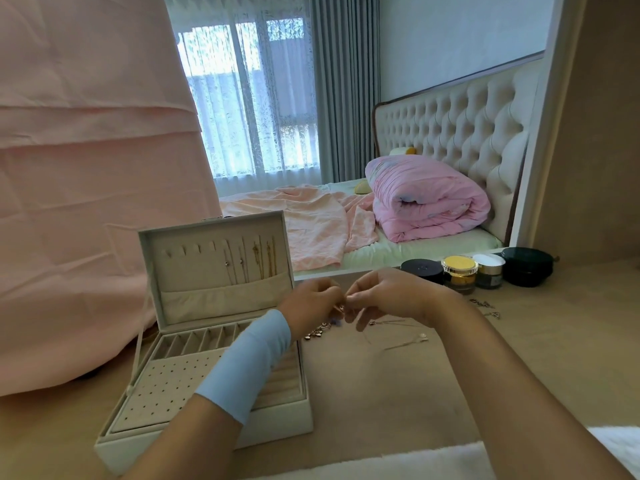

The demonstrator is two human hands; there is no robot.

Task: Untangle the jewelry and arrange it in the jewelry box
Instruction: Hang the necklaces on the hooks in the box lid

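Observation:
A white jewelry box stands open at the left of the tabletop. Several gold and silver necklaces hang in its raised lid. My left hand and my right hand meet above the table just right of the box, fingertips pinched together on a thin chain. A small tangle of charms dangles under my left hand. More chains lie on the table below my right hand. A light blue band wraps my left wrist.
Cosmetic jars and a dark round case stand at the back right by a mirror. A few small silver pieces lie near them. Pink cloth hangs behind the box. A white fluffy edge runs along the front.

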